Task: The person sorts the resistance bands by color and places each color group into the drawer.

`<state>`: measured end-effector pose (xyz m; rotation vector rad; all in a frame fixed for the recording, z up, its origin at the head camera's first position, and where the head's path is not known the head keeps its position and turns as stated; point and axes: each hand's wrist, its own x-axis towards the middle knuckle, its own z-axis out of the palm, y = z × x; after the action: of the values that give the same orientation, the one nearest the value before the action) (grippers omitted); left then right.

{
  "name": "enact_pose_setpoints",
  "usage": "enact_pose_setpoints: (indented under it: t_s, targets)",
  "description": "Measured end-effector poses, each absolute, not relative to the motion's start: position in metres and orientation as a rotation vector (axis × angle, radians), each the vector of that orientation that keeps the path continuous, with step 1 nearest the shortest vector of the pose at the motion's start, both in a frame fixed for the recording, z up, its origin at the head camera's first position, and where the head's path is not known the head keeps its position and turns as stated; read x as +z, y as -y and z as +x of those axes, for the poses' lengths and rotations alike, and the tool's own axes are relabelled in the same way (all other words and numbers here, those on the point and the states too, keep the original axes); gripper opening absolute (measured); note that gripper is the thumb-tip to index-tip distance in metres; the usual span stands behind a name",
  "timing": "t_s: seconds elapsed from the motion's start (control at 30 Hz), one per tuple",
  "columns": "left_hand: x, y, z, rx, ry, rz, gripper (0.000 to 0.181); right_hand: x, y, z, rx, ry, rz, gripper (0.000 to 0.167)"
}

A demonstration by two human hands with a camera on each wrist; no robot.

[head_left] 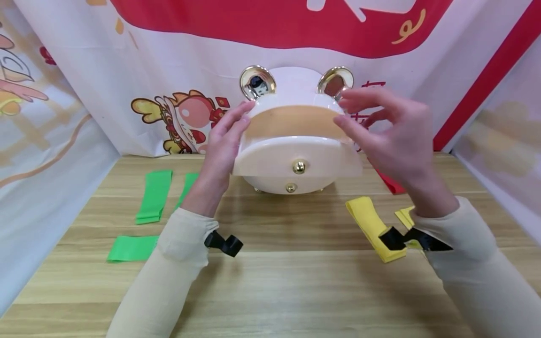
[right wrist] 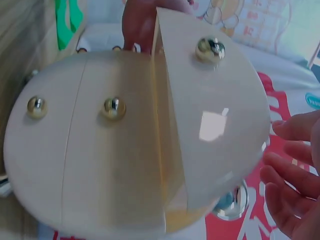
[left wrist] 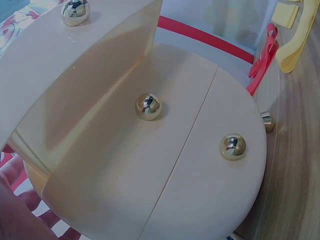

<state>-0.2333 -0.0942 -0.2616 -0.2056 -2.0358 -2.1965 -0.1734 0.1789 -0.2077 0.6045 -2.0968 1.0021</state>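
A glossy white oval drawer cabinet with round gold knobs stands on the table. Its top drawer is pulled out, with a tan bottom showing inside. My left hand rests along the left side of the drawer and cabinet, its fingers fairly straight. By the drawer's right end is my right hand, slightly blurred, thumb and fingers apart with nothing between them. The right wrist view shows these fingers beside the drawer front. Two lower knobs sit on the closed fronts beneath.
Green strips lie on the wooden table to the left. Yellow strips and a red strip lie to the right. Two gold-rimmed discs top the cabinet, and a printed curtain hangs behind.
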Motion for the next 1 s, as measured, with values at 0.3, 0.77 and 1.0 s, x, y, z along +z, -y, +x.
enact_pose_setpoints:
  t_s: [0.3,0.77,1.0]
  targets:
    - [-0.261,0.095,-0.233,-2.183,2.030,-0.214,0.036,-0.226,-0.228,-0.174,0.989,2.175,0.523,0.040]
    - [-0.260,0.094,-0.234,-2.201,2.027,-0.210,0.035,-0.258,-0.297,-0.188,1.231,2.364,0.280,0.045]
    - [-0.262,0.094,-0.234,-2.212,2.028,-0.196,0.035,-0.278,-0.320,-0.191,1.343,2.419,0.131,0.045]
